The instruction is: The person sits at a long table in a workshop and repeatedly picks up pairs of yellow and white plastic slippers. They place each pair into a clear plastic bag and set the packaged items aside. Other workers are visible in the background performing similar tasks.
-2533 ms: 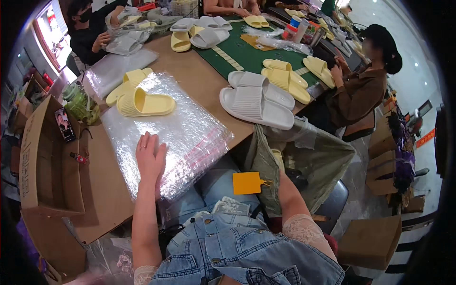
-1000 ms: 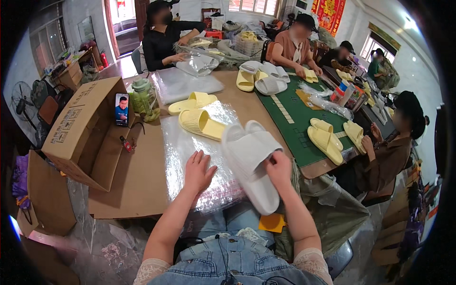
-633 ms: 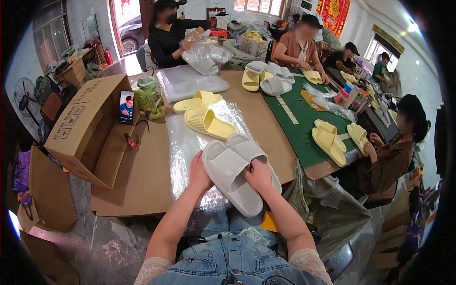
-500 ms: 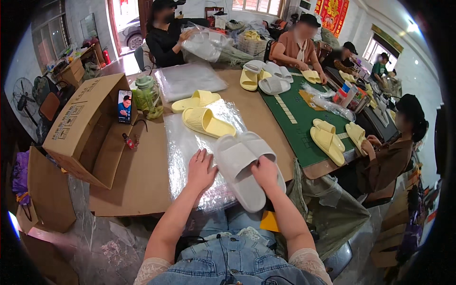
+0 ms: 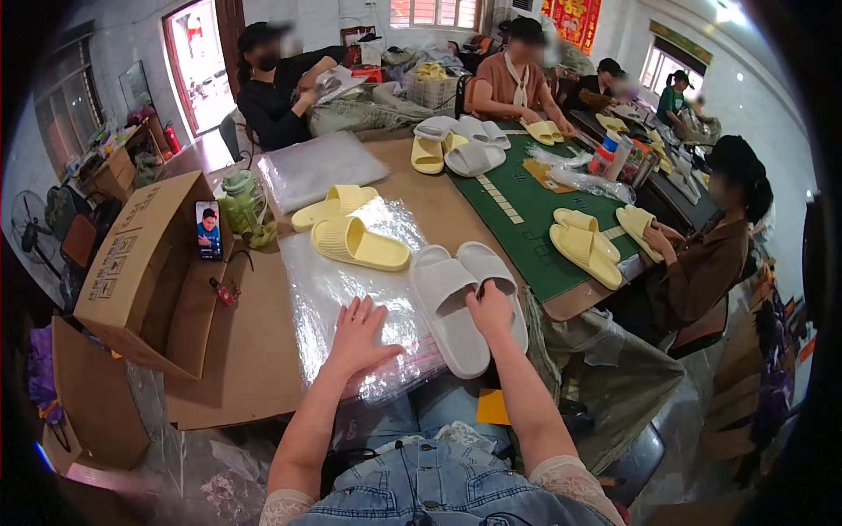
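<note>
My right hand (image 5: 489, 309) grips a pair of light grey slippers (image 5: 447, 280) side by side, its fingers tucked between the straps at their inner edges. The slippers are at the table's near edge, toes pointing away from me. My left hand (image 5: 358, 337) lies flat with fingers spread on a stack of clear plastic bags (image 5: 316, 302), left of the slippers. Beyond that hand, a yellow slipper (image 5: 361, 245) rests on the bags. A second yellow slipper (image 5: 333, 207) lies just behind it, its strap turned to the right.
At left, an open cardboard box (image 5: 145, 272) holds a propped phone (image 5: 209, 230), beside a green bottle (image 5: 246, 206). Another bag stack (image 5: 320, 168) lies farther back. On the green mat (image 5: 517, 250) are more slippers (image 5: 586, 250). Co-workers sit around the table; a sack (image 5: 605, 386) hangs at right.
The grey slippers have moved slightly right, away from the bag stack. My left hand has spread its fingers on the bags. The far co-worker's large clear bag is no longer held up.
</note>
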